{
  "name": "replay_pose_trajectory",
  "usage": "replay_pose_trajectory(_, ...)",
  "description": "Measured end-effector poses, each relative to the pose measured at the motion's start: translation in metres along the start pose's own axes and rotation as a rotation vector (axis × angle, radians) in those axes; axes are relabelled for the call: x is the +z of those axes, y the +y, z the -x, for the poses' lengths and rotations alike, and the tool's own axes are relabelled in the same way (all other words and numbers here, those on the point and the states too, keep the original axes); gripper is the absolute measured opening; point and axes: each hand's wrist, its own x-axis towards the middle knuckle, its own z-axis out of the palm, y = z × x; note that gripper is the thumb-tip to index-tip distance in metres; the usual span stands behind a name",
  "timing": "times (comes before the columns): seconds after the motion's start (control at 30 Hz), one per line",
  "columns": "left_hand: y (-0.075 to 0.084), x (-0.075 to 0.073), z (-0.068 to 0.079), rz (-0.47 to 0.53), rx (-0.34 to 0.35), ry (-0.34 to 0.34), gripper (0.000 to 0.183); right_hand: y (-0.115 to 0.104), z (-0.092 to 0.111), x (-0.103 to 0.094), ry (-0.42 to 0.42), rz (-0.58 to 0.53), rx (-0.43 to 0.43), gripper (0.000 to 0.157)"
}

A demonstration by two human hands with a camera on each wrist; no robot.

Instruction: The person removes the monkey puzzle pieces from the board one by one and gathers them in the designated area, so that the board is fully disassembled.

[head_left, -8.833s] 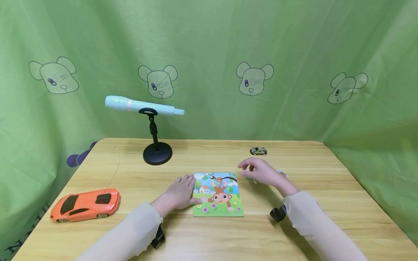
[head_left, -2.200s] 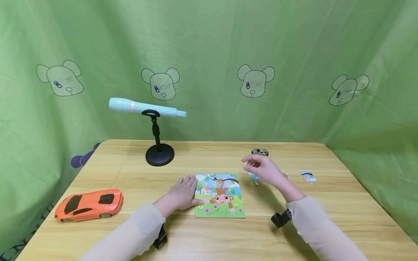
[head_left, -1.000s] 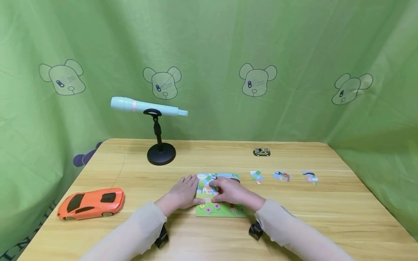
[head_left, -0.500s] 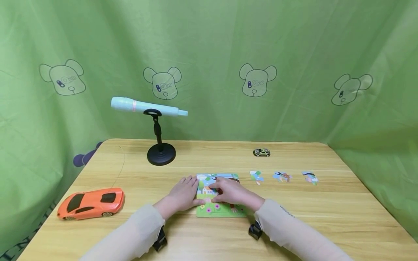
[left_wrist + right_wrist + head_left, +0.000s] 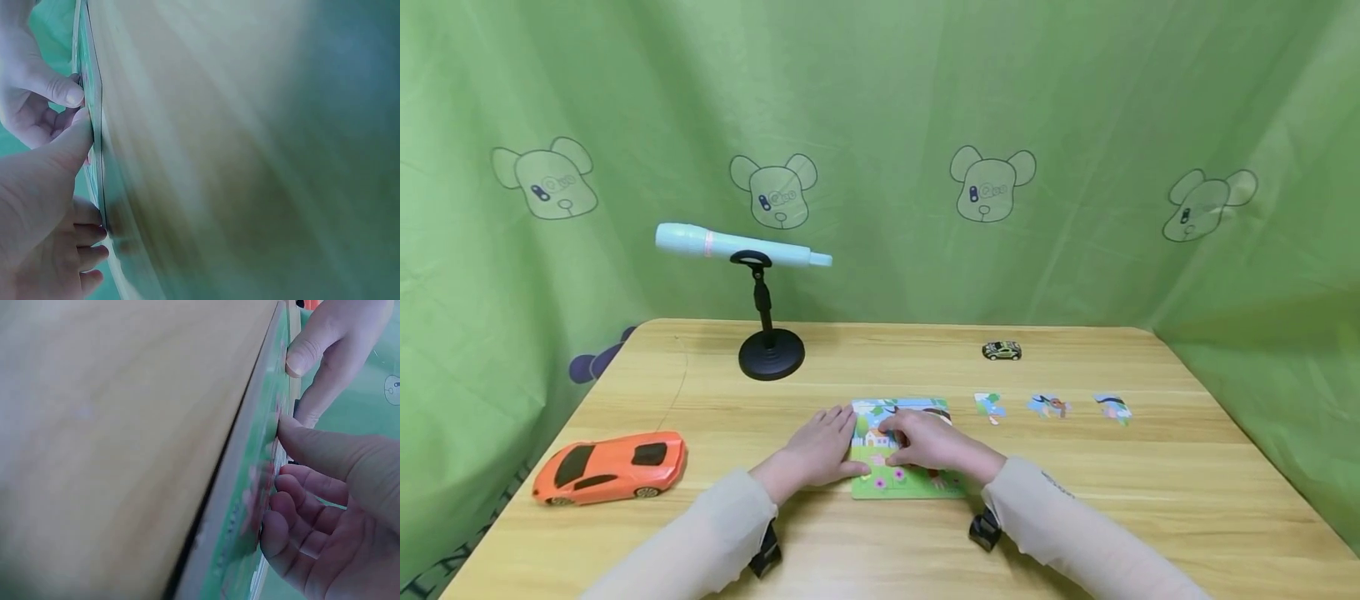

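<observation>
Since about two seconds ago, the right hand has come away from beside the loose pieces onto the puzzle board; the left hand remains at the board's left edge. Behind everything hangs a green curtain printed with mouse-like heads. Before it spreads the wood-grain tabletop. At back left, a light blue microphone lies slightly tilted on a black stand; an orange toy car sits at front left. The hands are near each other: left fingers extended, thumb at the board's face; right fingers curled, their tips and the thumb touching that face. Whether they pinch a piece, I cannot tell. The puzzle board lies flat, its monkey picture partly covered. Right of it, the three loose pieces form a row, well apart, with a small patterned toy car behind.
</observation>
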Motion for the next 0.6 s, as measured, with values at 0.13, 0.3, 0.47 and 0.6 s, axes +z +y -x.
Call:
replay_pose_trajectory(0.13,0.0009,0.0004,0.0000,-0.009,0.001,0.003,0.082,0.0019,-0.0007,-0.0002,-0.011,-0.028,-0.005,0.042)
replay_pose_trajectory(0.3,0.0023,-0.0008,0.0003,-0.004,0.002,0.003,0.082,0.0037,-0.0013,0.0001,-0.004,-0.062,0.003,0.040)
replay_pose_trajectory(0.47,0.0018,-0.0004,-0.0003,-0.001,-0.003,0.000,0.082,0.0043,0.0006,-0.0010,0.037,-0.111,-0.020,0.036)
replay_pose_trajectory(0.6,0.0008,0.0003,-0.0012,0.003,-0.007,0.002,0.083,0.0068,0.0027,-0.0018,0.064,-0.233,-0.036,0.028)
